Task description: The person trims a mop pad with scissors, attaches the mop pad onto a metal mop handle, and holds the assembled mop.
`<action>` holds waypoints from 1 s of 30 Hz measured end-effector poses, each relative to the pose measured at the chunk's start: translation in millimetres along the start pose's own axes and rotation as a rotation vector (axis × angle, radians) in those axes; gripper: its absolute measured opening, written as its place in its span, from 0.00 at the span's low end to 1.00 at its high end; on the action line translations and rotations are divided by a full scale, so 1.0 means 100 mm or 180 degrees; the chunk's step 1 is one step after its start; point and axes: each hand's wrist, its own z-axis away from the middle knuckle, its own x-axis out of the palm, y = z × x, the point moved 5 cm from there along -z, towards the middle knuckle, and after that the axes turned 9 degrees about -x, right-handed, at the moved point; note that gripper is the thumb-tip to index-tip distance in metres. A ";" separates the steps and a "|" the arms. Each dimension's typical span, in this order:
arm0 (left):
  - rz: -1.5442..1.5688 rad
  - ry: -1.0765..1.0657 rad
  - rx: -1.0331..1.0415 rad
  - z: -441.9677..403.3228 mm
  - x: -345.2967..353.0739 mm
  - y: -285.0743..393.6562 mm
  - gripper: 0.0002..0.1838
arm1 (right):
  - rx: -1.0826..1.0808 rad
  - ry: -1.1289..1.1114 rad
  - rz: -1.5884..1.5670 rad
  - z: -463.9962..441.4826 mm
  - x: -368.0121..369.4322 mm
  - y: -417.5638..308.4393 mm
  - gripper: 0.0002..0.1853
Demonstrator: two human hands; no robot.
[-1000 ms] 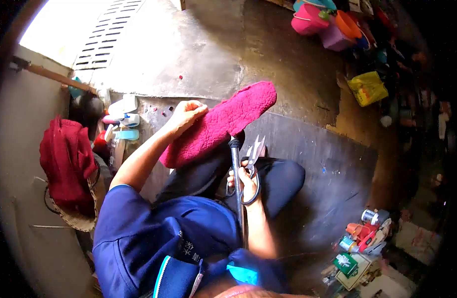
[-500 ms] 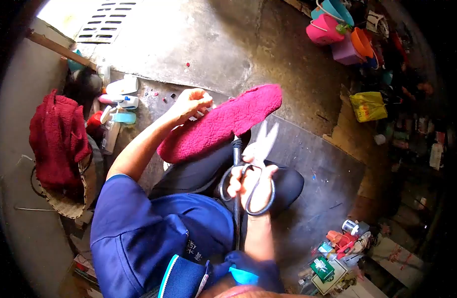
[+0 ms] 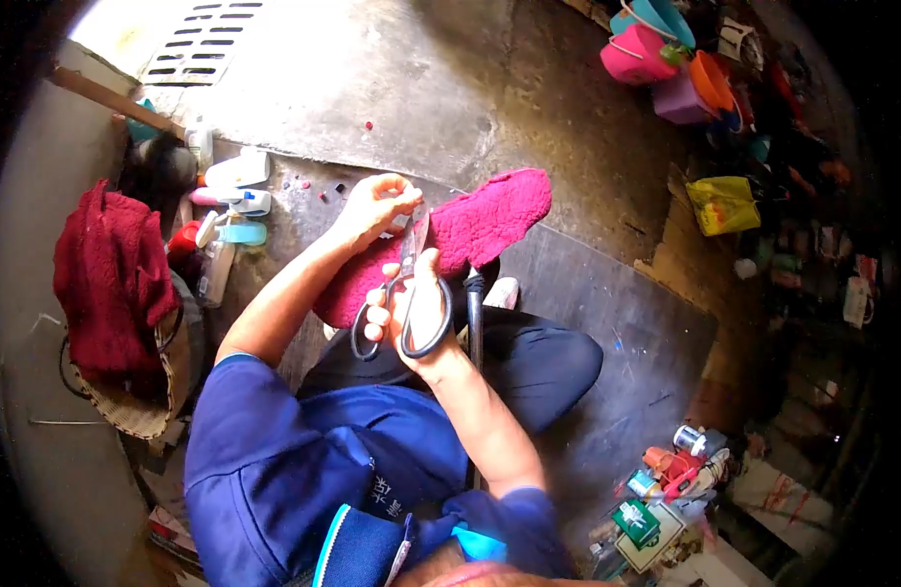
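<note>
A long magenta fleecy piece [image 3: 499, 210] lies across the top of a dark post in front of my knees. My left hand [image 3: 377, 207] is at its far left edge, thumb and fingertips pinched together; what they hold is too small to make out. In my right hand [image 3: 411, 311] is a pair of black-handled scissors [image 3: 419, 235], fingers through the loops. Their blades point away from me, over the fleecy piece, with the tips close to my left fingertips.
At the left a woven basket [image 3: 137, 416] holds dark red fleece [image 3: 113, 284]. Bottles [image 3: 243, 233] stand near it. Buckets [image 3: 634, 54] and a yellow bag [image 3: 724, 205] are at the upper right. A green box [image 3: 636, 523] sits among small items at the lower right.
My right hand has brought the scissors from the right of the post leftward, over the fleecy piece to my left fingertips. My left hand has stayed near the piece's edge.
</note>
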 end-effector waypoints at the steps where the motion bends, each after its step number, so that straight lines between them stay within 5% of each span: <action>1: 0.0076 -0.0043 -0.0014 -0.02 -0.01 -0.02 0.09 | -0.0107 0.0012 -0.0067 -0.04 0.01 0.00 0.33; 30: 0.0806 -0.0335 -0.0161 0.04 0.05 -0.18 0.05 | -0.0744 0.0593 0.0768 -0.38 -0.13 0.01 0.31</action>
